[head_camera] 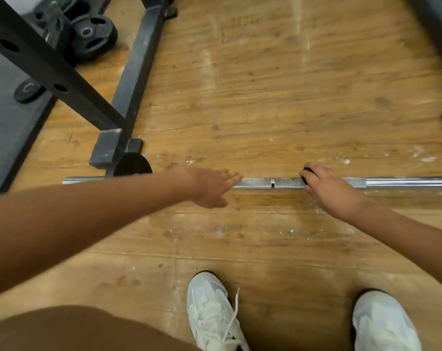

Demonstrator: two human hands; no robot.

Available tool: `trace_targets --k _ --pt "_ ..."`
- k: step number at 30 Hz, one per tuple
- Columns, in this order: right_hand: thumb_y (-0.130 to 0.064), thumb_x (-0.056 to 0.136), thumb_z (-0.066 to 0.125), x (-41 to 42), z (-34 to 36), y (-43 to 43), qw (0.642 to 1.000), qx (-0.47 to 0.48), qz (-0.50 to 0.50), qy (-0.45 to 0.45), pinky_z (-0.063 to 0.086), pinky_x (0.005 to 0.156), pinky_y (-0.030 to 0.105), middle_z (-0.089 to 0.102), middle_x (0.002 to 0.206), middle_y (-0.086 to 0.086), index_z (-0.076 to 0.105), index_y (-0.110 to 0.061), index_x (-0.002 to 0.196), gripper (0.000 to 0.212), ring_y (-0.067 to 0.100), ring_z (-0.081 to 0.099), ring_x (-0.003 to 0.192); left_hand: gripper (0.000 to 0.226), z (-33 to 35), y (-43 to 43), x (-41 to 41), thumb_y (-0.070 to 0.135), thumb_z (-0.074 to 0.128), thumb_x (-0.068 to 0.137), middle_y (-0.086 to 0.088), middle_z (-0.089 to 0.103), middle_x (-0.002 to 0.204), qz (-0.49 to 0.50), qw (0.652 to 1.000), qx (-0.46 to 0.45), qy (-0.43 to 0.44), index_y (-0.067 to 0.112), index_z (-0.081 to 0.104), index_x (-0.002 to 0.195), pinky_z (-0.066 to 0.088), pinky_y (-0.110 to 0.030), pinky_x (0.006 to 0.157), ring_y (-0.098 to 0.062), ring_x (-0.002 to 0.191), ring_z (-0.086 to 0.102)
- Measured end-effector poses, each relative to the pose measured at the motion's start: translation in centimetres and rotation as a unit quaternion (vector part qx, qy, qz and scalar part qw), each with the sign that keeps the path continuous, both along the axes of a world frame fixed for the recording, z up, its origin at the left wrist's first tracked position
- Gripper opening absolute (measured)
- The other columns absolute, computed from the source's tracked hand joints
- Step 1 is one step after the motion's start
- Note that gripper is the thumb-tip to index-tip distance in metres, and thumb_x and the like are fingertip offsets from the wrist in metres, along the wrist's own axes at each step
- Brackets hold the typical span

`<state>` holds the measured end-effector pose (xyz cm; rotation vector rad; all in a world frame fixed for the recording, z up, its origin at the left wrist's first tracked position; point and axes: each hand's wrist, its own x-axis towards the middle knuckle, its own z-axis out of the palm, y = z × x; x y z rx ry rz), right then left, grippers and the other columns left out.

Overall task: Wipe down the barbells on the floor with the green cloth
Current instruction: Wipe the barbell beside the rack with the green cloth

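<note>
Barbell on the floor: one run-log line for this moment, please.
barbell: lying on wooden floor | left hand: open, fingertips at bar | right hand: grips dark wad against bar, likely the cloth

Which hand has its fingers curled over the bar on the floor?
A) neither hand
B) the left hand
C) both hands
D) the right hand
D: the right hand curls over the bar, while the left hand reaches with straight fingers.

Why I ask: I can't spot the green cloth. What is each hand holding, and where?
The right hand grips a dark cloth against the barbell's rough middle. The left hand lies open, holding nothing.
</note>
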<state>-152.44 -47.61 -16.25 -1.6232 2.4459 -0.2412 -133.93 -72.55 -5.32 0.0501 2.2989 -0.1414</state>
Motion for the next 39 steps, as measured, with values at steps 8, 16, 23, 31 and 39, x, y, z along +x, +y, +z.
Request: trace_targets --k 8,16,23,31,39 --pt "-0.024 0.107 0.043 -0.2 0.7 0.3 1.0 0.021 0.005 -0.019 0.023 0.118 0.044 0.035 0.151 0.023 0.043 0.001 0.144 0.045 0.04 0.036 0.136 0.077 2.2 0.7 -4.2 0.043 0.033 0.108 -0.017 -0.003 0.168 -0.093 0.993 -0.047 0.056 0.003 -0.008 0.159 0.018 -0.041 0.124 -0.028 0.156 0.004" --pt "-0.02 0.104 0.046 0.1 0.3 0.1 1.0 -0.004 -0.018 -0.009 0.021 0.121 0.049 0.046 0.143 0.022 0.052 0.0 0.135 0.037 0.038 0.044 0.133 0.067 -9.7 9.6 -3.4 0.044 0.019 0.109 -0.009 0.004 0.17 0.218 0.944 0.062 0.242 0.007 0.0 0.161 0.0 -0.05 0.125 -0.024 0.156 -0.002" --pt "-0.025 0.104 0.047 -0.5 -0.3 0.4 0.998 -0.022 -0.051 -0.013 0.008 0.124 0.043 0.047 0.146 0.013 0.051 -0.008 0.138 0.039 0.03 0.046 0.134 0.055 -13.2 11.8 -4.9 0.033 0.025 0.111 -0.003 0.022 0.167 0.348 0.838 0.054 0.417 0.01 0.02 0.16 -0.017 -0.044 0.12 -0.022 0.157 0.001" --pt "-0.02 0.104 0.045 0.4 -0.6 -2.5 0.996 -0.02 -0.084 0.008 0.001 0.124 0.048 0.052 0.136 0.015 0.057 -0.004 0.13 0.032 0.032 0.048 0.128 0.053 -13.5 10.9 -6.2 0.029 0.028 0.11 -0.004 0.028 0.165 0.346 0.829 0.056 0.436 0.008 0.025 0.159 -0.007 -0.053 0.122 -0.025 0.157 0.004" --pt "-0.02 0.106 0.042 -3.6 -0.4 0.0 0.996 -0.015 -0.084 -0.009 0.011 0.124 0.046 0.049 0.14 0.016 0.053 -0.003 0.134 0.035 0.035 0.048 0.128 0.055 -13.5 9.6 -7.5 0.032 0.024 0.109 -0.006 0.034 0.162 0.341 0.833 0.051 0.433 0.008 0.029 0.157 -0.003 -0.055 0.122 -0.028 0.156 0.01"
